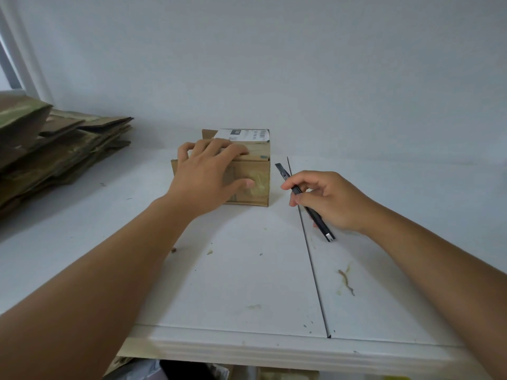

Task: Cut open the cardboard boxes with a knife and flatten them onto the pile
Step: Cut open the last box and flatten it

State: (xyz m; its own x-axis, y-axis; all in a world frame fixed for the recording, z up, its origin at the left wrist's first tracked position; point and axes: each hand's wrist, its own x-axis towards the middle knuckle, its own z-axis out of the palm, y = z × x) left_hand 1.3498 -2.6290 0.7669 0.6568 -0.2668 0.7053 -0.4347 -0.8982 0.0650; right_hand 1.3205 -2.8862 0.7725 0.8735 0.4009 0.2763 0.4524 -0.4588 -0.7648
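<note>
Two hands in play. The left hand lies spread over the one box, fingers straight across its top edge, thumb pressed flat on the near face, palm holding it down. The right hand is curled round one knife, pinching the black handle between thumb and fingers, blade tip pointing to about 11 o'clock, tail end pointing to about 5 o'clock. The knife sits just beside the box, at its 3 o'clock, not touching it.

The box stands at the centre of the white table, close to the wall at 12 o'clock. One white label lies on its top, and a strip of tape shows on the near face. One flap sticks up at the back left corner.

One pile of flattened cardboard lies at 9 o'clock, well apart from the box; the sheets in it are too many and too overlapped to count. One dark seam runs across the table from 12 towards 6 o'clock, passing under the knife. A few stains and scraps dot the near tabletop.
</note>
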